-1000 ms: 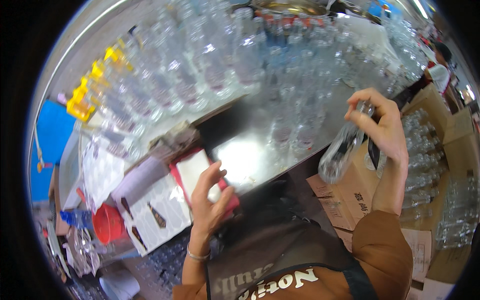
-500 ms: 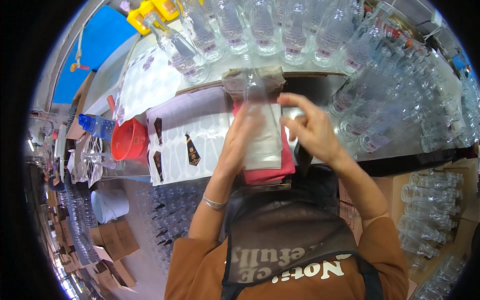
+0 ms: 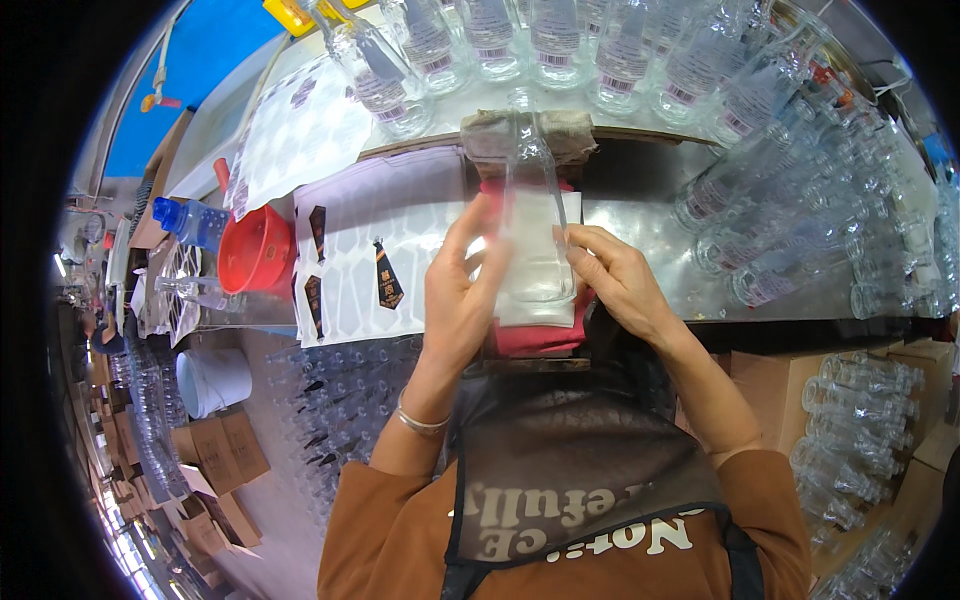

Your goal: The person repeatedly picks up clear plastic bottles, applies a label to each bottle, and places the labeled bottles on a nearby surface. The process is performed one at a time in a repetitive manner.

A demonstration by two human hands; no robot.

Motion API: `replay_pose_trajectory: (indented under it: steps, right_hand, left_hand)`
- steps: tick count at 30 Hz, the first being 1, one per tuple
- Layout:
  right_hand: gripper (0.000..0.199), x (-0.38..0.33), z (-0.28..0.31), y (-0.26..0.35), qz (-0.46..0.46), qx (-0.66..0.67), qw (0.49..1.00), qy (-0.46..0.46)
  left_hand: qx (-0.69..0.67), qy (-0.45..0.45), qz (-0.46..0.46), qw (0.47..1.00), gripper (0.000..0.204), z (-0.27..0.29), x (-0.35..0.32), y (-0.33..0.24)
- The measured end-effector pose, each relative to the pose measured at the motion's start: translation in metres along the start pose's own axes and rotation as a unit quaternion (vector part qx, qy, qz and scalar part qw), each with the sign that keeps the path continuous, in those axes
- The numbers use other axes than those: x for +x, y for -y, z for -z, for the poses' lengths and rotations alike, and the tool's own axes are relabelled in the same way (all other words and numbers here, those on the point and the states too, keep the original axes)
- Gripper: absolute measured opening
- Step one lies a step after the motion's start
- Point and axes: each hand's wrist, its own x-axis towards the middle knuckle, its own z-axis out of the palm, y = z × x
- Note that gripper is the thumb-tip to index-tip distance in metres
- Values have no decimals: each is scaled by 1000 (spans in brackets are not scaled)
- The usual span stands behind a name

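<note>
A clear glass bottle (image 3: 538, 262) lies on a white pad over a red cloth (image 3: 540, 342), its neck resting on a rolled beige cloth (image 3: 487, 140). At its left side is my left hand (image 3: 462, 290), fingers apart and partly blurred, holding nothing I can see. My right hand (image 3: 622, 280) is closed at the bottle's right edge, thumb and forefinger together against the glass. A small dark spot shows by those fingertips; what it is I cannot make out. Left of the bottle lies a transfer sheet (image 3: 350, 250) bearing several black tie-shaped decals (image 3: 389, 275).
Several printed glass bottles (image 3: 555, 45) stand along the far side, with more bottles (image 3: 770, 230) at the right. On the left are a red bowl (image 3: 255, 250) and a blue-capped plastic bottle (image 3: 190, 222). A carton of bottles (image 3: 850, 420) stands below right.
My left hand has drawn off the bottle's top toward its left side. My right hand has come down, its spread fingers closing at the bottle's right edge. The view has shifted slightly.
</note>
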Motion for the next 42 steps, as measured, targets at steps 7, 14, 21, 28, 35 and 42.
replay_pose_trajectory:
  steps: [7, 14, 21, 28, 35, 42]
  right_hand:
    - [45, -5, -8, 2, 26, -25, 998, -49]
    - [46, 7, 5, -14, -41, 43, 998, 14]
    - [50, 4, -2, -14, 0, 38, 999, 5]
    - [47, -1, 3, -17, -45, 127, 991, 7]
    - [41, -12, 16, -24, -72, 145, 985, -59]
    - [38, -16, 18, -23, -86, 148, 982, -76]
  left_hand:
    - [31, 1, -28, 999, 50, -6, -3, 9]
    - [78, -51, -58, 994, 64, -19, -4, 8]
    - [79, -55, -39, 995, 67, -23, -1, 23]
    - [167, -77, -59, 981, 61, 7, -18, 33]
    - [587, -92, -81, 800, 65, 109, -89, 85]
    - [467, -87, -151, 867, 28, 135, -96, 92]
